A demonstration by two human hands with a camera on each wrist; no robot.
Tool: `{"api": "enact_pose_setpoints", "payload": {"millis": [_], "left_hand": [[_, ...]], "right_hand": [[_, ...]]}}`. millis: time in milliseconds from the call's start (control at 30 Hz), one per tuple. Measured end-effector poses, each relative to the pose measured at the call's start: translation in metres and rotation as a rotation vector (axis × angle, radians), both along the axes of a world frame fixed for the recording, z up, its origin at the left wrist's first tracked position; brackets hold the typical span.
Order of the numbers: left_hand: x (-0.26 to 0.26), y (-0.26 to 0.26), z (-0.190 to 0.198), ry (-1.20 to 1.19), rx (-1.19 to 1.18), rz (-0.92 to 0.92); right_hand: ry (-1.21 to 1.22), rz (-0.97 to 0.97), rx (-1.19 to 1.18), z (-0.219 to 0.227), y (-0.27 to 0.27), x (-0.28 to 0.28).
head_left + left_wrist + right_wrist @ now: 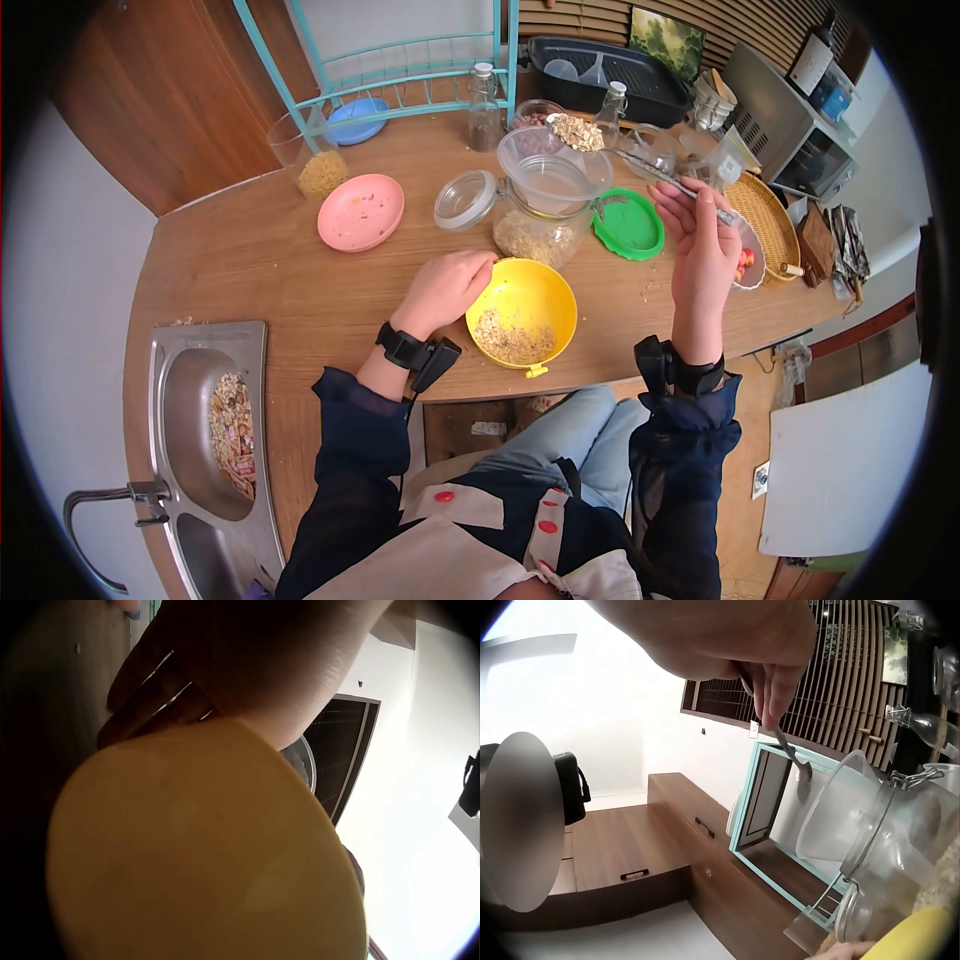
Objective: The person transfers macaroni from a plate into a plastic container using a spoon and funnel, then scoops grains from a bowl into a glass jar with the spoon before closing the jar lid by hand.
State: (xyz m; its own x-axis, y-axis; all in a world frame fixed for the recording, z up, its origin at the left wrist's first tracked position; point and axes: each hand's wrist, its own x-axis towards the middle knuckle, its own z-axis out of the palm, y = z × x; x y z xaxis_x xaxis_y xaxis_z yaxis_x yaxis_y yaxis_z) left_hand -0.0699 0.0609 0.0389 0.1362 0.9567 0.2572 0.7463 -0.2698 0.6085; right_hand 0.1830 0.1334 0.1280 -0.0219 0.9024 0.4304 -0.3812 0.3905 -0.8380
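My left hand (445, 288) grips the rim of a yellow bowl (530, 282) with oat flakes (515, 340) in its bottom; the bowl's outside fills much of the left wrist view. My right hand (705, 240) holds a metal spoon (655, 170) by its handle, raised above the counter. A heap of oats (577, 133) sits on the spoon's head, which overlaps the rim of a wide clear plastic funnel (555, 178) in the head view. That funnel rests in the mouth of a glass jar (535, 235) holding oats, its clip lid (466, 200) swung out to the left.
A pink bowl (360, 212) and a pasta container (322, 175) stand left. Right of the jar lies a green lid (630, 225), with a wicker tray (768, 215) beyond. Glass bottles (484, 105) stand behind, near a teal rack (400, 98). A sink (195, 400) is at far left.
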Motion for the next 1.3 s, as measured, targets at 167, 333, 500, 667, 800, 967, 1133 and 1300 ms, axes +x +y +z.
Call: {"api": "enact_pose_setpoints", "payload": {"millis": [167,333,500,667,800,967,1133,1300], "left_hand": [[-0.0001,0.0001,-0.0012,-0.006,-0.002,-0.002],[0.0005,-0.0001,0.0,-0.006,-0.01,0.002],[0.0004,0.0002,-0.0003,-0.008,-0.019,0.0],[0.0,0.0004,-0.0019,-0.003,-0.016,0.0],[0.0002,-0.0001,0.0006,-0.004,-0.01,-0.007],[-0.0002,0.0004,-0.0005,0.001,-0.019,-0.006],[0.0001,0.0002,-0.0002,-0.001,-0.021,-0.005],[0.001,-0.0001,0.0003,0.008,-0.015,0.005]], "right_hand": [[0.002,-0.001,-0.027,0.0001,-0.0014,0.0004],[-0.004,0.01,-0.022,0.0009,-0.0023,0.0017],[-0.004,0.028,-0.031,0.0003,-0.0033,0.0013],[-0.026,0.033,-0.04,-0.0003,-0.0041,0.0007],[-0.029,0.039,-0.052,-0.0042,-0.0007,0.0009],[-0.015,0.066,-0.071,-0.005,0.0026,0.0026],[-0.018,0.065,-0.074,-0.0032,0.0022,0.0029],[-0.019,0.077,-0.071,-0.0035,0.0007,0.0019]]}}
